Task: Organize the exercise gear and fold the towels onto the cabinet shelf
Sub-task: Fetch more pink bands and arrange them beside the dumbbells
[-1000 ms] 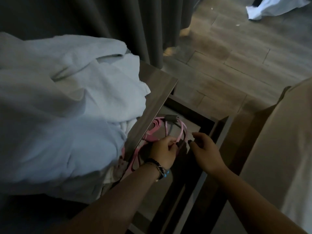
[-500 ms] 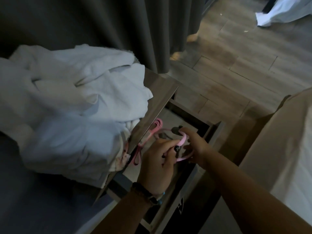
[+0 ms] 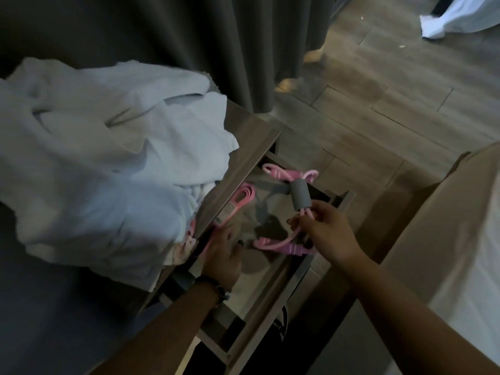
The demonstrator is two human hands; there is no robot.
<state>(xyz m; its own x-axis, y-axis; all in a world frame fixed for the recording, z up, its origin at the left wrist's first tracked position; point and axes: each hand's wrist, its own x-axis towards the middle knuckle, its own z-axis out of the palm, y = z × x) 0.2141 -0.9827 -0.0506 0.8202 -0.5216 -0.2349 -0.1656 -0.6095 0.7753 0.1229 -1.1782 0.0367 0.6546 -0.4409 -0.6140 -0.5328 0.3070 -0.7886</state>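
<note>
A pink figure-eight resistance tube with a grey foam middle hangs over the open drawer. My right hand pinches its pink tubes just below the foam. A folded pink band lies along the drawer's left side. My left hand rests on the band's near end, fingers down in the drawer. A heap of white towels lies on the cabinet top, overhanging the drawer's left edge.
Dark curtains hang behind the cabinet. A bed with pale sheets stands at the right. Wooden floor stretches beyond, with a white cloth lying at the far right. A black bracelet circles my left wrist.
My right hand has lifted the pink tube exerciser up and spread it out over the drawer. My left hand let it go and dropped onto the folded pink band.
</note>
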